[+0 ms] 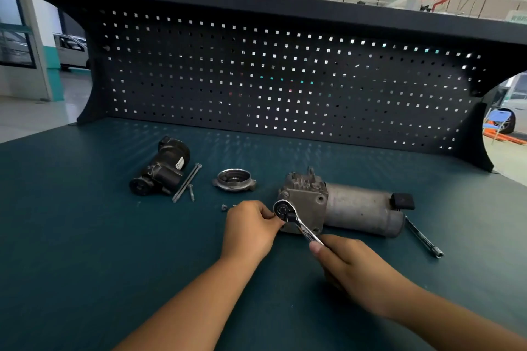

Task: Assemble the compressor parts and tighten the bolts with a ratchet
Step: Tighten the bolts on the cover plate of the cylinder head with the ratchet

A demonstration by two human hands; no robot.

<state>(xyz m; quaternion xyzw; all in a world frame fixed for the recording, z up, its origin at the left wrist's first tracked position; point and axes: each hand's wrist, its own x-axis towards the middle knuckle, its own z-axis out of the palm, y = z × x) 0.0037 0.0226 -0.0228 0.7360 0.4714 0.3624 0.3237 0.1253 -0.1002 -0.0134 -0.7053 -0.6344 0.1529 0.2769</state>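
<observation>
A grey compressor body (356, 208) lies on its side on the green bench, its square end block (309, 199) facing me. A chrome ratchet (291, 218) has its round head set against the block's lower left corner. My right hand (350, 268) grips the ratchet handle. My left hand (251, 229) pinches at the ratchet head with its fingertips. A round metal cover (234, 179) sits left of the block. Two long bolts (186, 182) and a short bolt (191, 192) lie beside a black motor unit (161, 171). Small fasteners (225, 207) rest near my left hand.
A dark pegboard (285, 77) stands along the back of the bench (85, 236). A chrome extension bar (423, 238) lies to the right of the compressor. A black plug (402, 201) sticks out at the compressor's far end.
</observation>
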